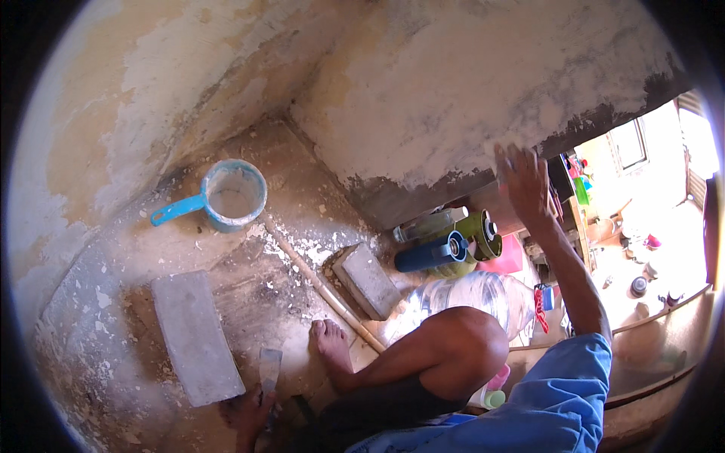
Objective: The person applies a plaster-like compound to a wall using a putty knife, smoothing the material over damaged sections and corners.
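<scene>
My right hand [523, 181] is raised to the pale, patchy wall [438, 98], its fingers stretched out at the wall's lower edge and holding nothing. Whether the palm presses on the surface I cannot tell. Low on the left, my left hand [248, 411] is closed around a putty knife [269, 368], blade pointing up and away from me. Beside that hand lies a grey concrete block [198, 340]. Farther off, a blue dipper [234, 195] with whitish residue inside stands on the floor, its handle pointing left.
A wooden stick [317, 283] crosses the spattered floor near my bare foot [332, 346]. Right of it are a second block [366, 281], a blue bottle [430, 254], a green container [476, 234] and a large clear water jug [468, 298]. A bright, cluttered area [642, 249] opens at right.
</scene>
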### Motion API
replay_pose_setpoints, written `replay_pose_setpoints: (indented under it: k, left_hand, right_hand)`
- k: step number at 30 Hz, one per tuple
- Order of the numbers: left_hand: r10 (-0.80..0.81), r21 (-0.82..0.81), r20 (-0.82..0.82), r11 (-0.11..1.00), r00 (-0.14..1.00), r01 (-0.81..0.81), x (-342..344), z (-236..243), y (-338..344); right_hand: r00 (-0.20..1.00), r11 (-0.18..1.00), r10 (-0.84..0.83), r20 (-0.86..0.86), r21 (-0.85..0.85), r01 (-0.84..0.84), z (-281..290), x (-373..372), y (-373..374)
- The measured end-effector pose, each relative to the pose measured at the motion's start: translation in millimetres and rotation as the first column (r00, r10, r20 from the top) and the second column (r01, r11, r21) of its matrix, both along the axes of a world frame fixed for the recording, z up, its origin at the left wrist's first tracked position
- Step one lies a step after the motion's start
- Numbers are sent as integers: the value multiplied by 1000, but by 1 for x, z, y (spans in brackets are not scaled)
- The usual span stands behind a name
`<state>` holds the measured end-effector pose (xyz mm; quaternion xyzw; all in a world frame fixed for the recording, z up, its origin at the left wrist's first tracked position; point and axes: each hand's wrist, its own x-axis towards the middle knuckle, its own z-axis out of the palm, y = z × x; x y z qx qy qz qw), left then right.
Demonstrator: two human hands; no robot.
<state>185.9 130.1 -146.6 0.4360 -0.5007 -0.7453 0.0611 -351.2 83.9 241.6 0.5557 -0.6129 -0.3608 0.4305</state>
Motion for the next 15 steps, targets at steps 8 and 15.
replay_pose_setpoints:
  k: [8, 15]
  left_hand:
    - [-74, -614, 246, 760, 966, 215, 8, -44, 19]
    - [0, 138, 27, 990, 1000, -4, 3, -21, 8]
  right_hand:
    - [957, 958, 285, -51, 63, -281, 33, -4, -95]
    - [972, 983, 137, -190, 148, -110, 2, -30, -63]
